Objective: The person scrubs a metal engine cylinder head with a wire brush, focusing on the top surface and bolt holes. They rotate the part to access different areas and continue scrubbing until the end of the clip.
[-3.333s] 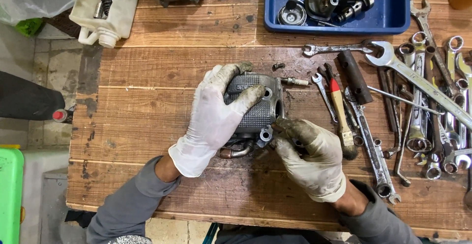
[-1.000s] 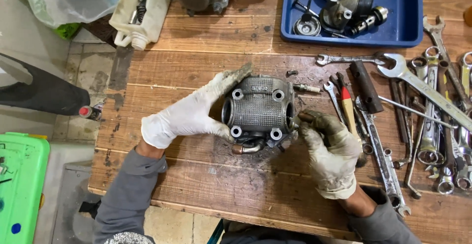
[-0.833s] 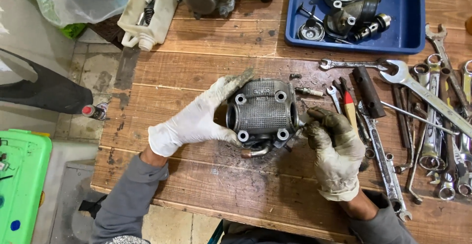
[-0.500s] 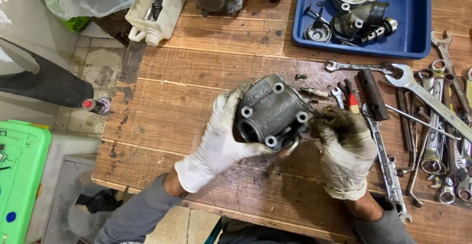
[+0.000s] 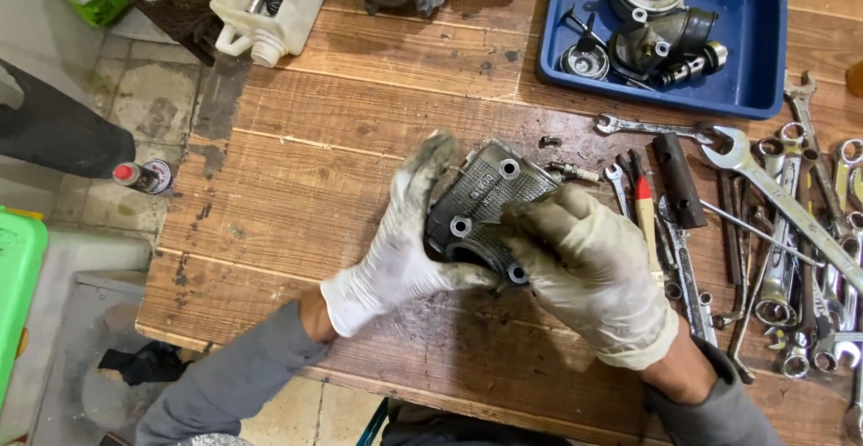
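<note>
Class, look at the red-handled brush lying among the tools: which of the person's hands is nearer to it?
Right. The right hand rests on the metal engine part, just beside the red-handled brush. The left hand grips the part's far side, farther away.

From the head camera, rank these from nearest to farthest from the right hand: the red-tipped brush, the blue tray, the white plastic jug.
1. Red-tipped brush: just right of the right hand, among the wrenches.
2. Blue tray: at the table's far edge, up and right of the hand.
3. White plastic jug: at the far left corner, across the table.
</note>
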